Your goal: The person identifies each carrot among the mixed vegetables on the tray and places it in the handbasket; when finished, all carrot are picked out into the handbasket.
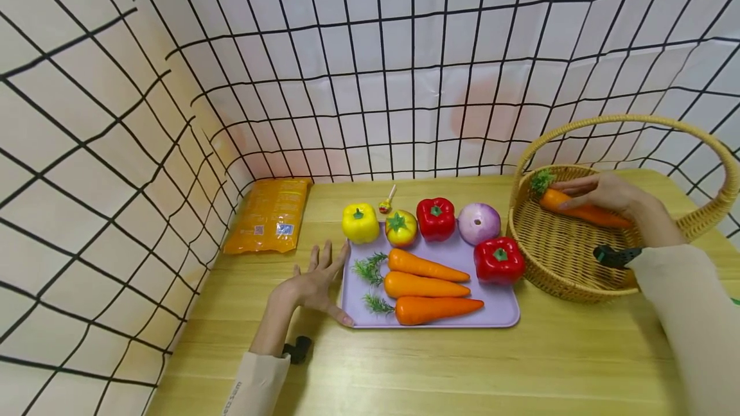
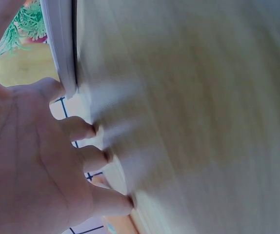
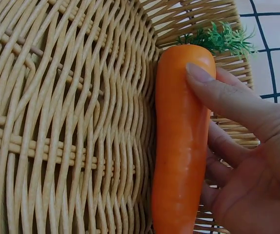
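Inside the wicker basket (image 1: 555, 262), my right hand (image 1: 615, 198) holds an orange carrot (image 1: 584, 210) with a green top. The right wrist view has the thumb on the near side of this carrot (image 3: 181, 136) and the fingers behind it, with the wicker close beside. My left hand (image 1: 315, 284) spreads its fingers at the left edge of the lilac tray (image 1: 433, 320); in the left wrist view the fingertips (image 2: 123, 204) meet the wooden table. Three carrots (image 1: 428, 284) lie side by side on the tray, leafy tops to the left.
Along the tray's back are a yellow pepper (image 1: 360, 223), a yellow-red tomato-like vegetable (image 1: 401, 228), a red pepper (image 1: 435, 218) and a purple onion (image 1: 479, 223). Another red pepper (image 1: 500, 260) sits by the basket. Behind lie a lollipop (image 1: 386, 205) and an orange packet (image 1: 268, 216).
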Action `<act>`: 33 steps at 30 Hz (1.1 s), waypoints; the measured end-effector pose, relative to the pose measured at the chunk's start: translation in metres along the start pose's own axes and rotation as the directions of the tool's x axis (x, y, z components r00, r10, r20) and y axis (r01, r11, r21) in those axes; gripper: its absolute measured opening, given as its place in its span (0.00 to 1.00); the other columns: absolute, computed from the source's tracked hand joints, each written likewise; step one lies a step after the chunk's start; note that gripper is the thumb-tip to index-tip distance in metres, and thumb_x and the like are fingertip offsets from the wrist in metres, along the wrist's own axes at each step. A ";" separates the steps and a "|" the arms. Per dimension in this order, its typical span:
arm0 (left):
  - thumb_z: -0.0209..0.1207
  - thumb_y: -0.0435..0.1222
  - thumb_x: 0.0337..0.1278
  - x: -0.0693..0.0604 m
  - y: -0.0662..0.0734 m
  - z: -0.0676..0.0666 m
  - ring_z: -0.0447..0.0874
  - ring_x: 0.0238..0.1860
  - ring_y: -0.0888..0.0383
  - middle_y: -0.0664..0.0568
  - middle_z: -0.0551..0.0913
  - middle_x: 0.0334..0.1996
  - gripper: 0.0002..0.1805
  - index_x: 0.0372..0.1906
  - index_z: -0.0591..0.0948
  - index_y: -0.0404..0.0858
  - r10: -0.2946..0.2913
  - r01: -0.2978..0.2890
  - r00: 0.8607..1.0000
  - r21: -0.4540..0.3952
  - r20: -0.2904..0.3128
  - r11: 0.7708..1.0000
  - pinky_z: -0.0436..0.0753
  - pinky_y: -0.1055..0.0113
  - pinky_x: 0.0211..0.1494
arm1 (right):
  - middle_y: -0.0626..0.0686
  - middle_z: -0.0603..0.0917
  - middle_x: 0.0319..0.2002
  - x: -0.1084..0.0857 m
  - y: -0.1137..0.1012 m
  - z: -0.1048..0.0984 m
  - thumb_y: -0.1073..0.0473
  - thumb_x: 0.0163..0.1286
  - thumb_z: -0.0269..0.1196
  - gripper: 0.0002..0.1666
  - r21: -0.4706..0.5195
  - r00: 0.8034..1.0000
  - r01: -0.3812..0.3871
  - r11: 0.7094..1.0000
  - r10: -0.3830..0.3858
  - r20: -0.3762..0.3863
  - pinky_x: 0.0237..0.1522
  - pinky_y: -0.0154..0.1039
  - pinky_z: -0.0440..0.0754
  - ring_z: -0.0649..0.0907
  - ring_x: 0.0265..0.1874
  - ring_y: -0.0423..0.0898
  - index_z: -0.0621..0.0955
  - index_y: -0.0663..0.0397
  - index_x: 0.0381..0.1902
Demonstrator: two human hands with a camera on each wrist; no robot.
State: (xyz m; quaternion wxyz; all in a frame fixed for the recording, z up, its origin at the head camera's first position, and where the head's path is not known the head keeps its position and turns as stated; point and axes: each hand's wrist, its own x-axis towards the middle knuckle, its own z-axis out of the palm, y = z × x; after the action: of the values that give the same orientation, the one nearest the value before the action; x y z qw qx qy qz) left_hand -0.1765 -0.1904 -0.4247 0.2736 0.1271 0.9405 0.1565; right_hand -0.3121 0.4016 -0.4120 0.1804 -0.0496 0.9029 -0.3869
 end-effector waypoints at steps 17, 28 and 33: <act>0.81 0.60 0.34 0.001 -0.003 0.001 0.19 0.82 0.33 0.37 0.21 0.82 0.82 0.84 0.32 0.52 0.000 0.000 1.000 -0.003 0.000 1.000 0.37 0.22 0.77 | 0.13 0.79 0.43 0.003 0.003 0.001 0.46 0.64 0.75 0.39 0.014 0.998 0.016 1.000 -0.015 -0.055 0.76 0.73 0.52 0.56 0.78 0.70 0.77 0.52 0.70; 0.81 0.60 0.33 0.000 -0.001 0.000 0.19 0.82 0.33 0.37 0.22 0.82 0.82 0.84 0.32 0.52 -0.001 0.001 1.000 -0.002 -0.001 1.000 0.37 0.23 0.77 | 0.14 0.76 0.44 -0.004 0.006 0.000 0.47 0.67 0.73 0.35 0.058 1.000 -0.009 0.998 0.011 -0.029 0.76 0.74 0.48 0.51 0.79 0.72 0.78 0.44 0.70; 0.81 0.59 0.33 0.000 0.000 0.000 0.19 0.82 0.34 0.37 0.22 0.82 0.82 0.84 0.32 0.53 -0.007 0.007 1.000 -0.008 0.001 1.000 0.36 0.23 0.78 | 0.15 0.75 0.46 -0.005 0.007 0.001 0.45 0.66 0.73 0.36 0.048 1.000 -0.018 0.999 0.019 -0.022 0.75 0.75 0.49 0.51 0.79 0.72 0.78 0.42 0.70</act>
State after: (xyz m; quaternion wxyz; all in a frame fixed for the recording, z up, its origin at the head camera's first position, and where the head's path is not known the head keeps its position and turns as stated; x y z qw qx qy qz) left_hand -0.1762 -0.1908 -0.4246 0.2753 0.1227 0.9401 0.1591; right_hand -0.3072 0.4072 -0.4163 0.1748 -0.0328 0.8959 -0.4071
